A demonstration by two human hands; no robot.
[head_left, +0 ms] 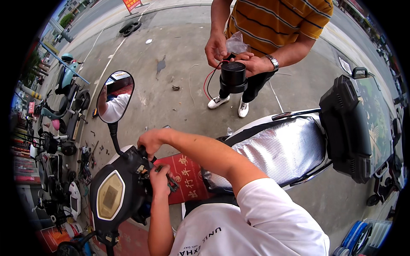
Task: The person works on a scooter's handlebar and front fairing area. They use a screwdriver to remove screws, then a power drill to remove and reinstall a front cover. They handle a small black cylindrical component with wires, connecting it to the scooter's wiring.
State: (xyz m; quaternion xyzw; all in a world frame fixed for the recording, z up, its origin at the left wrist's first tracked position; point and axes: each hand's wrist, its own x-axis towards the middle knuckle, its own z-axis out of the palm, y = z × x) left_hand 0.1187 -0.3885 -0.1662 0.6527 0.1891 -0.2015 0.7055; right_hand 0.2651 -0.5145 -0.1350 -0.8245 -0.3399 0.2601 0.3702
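Concrete ground (pixel 183 47) spreads outdoors under a scooter (pixel 133 170): black console (pixel 102 170) at eight o'clock, quilted silvery seat (pixel 277 147) at three. Hands apart; left hand (pixel 160 181) clamped on dark object (pixel 173 185), right hand (pixel 152 141) unclear.

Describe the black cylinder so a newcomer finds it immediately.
Start at the scooter. Beyond it stands a co-worker in a striped shirt, holding the cylinder below some clear plastic. Unlike that crumpled plastic, it is black and round, widening lower down.
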